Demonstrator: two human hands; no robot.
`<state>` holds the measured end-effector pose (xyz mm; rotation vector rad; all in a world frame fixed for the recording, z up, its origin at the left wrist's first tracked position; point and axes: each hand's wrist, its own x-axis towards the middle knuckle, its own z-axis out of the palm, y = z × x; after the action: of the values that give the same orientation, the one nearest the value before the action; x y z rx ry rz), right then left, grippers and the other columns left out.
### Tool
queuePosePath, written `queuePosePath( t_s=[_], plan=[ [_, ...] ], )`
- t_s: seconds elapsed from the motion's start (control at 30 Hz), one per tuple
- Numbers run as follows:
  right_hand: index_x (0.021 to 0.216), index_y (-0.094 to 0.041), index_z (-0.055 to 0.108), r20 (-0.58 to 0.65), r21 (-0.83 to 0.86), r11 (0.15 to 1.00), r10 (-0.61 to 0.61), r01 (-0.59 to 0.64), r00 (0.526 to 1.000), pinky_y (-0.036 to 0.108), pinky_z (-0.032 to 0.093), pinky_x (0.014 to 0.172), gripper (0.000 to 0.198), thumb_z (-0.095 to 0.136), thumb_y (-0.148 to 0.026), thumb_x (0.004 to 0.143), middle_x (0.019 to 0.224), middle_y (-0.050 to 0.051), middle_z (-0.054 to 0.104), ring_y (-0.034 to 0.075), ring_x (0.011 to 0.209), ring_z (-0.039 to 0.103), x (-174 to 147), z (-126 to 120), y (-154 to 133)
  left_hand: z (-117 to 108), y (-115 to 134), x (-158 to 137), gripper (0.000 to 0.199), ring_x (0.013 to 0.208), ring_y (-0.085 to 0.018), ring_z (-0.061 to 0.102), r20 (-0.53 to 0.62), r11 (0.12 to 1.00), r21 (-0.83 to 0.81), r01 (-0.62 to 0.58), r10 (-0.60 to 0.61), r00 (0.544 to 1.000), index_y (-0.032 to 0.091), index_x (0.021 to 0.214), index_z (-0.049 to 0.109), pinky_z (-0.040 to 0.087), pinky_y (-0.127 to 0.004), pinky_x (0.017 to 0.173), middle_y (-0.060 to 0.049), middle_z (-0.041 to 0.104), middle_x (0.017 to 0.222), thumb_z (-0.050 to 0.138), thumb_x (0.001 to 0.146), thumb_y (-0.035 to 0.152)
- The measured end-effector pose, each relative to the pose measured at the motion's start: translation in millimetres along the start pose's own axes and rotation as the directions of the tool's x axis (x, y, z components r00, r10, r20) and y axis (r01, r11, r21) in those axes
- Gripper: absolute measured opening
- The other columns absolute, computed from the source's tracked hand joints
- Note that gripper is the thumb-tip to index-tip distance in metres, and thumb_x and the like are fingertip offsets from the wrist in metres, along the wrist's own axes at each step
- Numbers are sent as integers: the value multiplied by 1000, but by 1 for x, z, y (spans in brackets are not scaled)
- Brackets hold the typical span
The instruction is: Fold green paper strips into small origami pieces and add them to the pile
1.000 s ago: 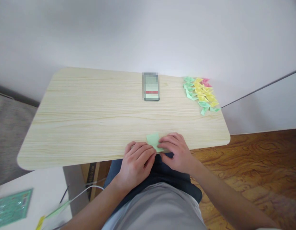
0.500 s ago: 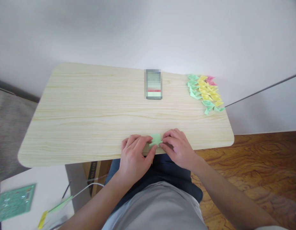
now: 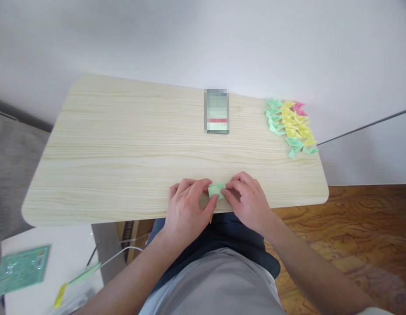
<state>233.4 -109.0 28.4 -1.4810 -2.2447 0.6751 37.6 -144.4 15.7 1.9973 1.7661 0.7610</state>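
A small piece of light green paper [image 3: 216, 190] lies near the front edge of the wooden table [image 3: 124, 153], with a fold along its far side. My left hand [image 3: 189, 205] grips its left part, the thumb on the near side and the index finger at the far left corner. From the other side, my right hand [image 3: 247, 197] pinches the paper's right end between thumb and fingers. Parts of the paper are hidden under the fingertips.
Folded paper pieces in green, yellow and pink [image 3: 293, 124] cluster at the table's back right. A phone [image 3: 217, 111] with a blurred screen lies at the back middle. Lower left, a white surface [image 3: 58, 238] holds a green packet [image 3: 22, 269] and a white cable [image 3: 119, 251].
The paper's far edge has been folded over toward me, with both hands shifting their fingers along it. The whole view has moved slightly, so the table things appear further right.
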Motion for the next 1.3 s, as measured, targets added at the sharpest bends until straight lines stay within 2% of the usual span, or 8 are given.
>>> queuePosePath(
  t_s=[0.13, 0.37, 0.87, 1.3],
  plan=[
    [93, -21, 71, 16, -41, 999, 25, -25, 1000, 38, 46, 83, 9, 67, -29, 96, 94, 6, 65, 23, 96, 61, 3, -1, -4, -1, 1, 0, 32, 102, -27, 62, -2, 999, 37, 24, -24, 1000, 22, 120, 62, 42, -45, 94, -5, 73, 100, 70, 91, 33],
    [92, -22, 68, 37, -98, 994, 50, -46, 998, 39, 45, 83, 8, 65, -28, 97, 94, 6, 65, 24, 96, 60, 3, -2, -9, -1, -1, -1, 23, 105, -29, 60, 15, 997, 78, -17, 16, 1000, 25, 112, 69, 42, -46, 93, -7, 72, 109, 67, 93, 37],
    [89, -22, 65, -91, -105, 982, 146, -155, 985, 41, 41, 84, 13, 66, -33, 97, 91, 6, 65, 25, 95, 58, -7, 12, -15, 1, -1, 0, 19, 103, -29, 59, 0, 994, 103, -29, 29, 1000, 25, 106, 71, 41, -46, 93, -7, 72, 104, 69, 92, 38],
    [88, -23, 64, -93, -134, 981, 132, -144, 987, 39, 40, 80, 16, 64, -35, 99, 88, 6, 67, 25, 91, 61, -4, 11, -13, 1, -1, 0, 19, 102, -29, 58, -12, 993, 114, -42, 43, 999, 24, 105, 71, 42, -46, 91, -8, 71, 103, 69, 92, 36]
  ],
)
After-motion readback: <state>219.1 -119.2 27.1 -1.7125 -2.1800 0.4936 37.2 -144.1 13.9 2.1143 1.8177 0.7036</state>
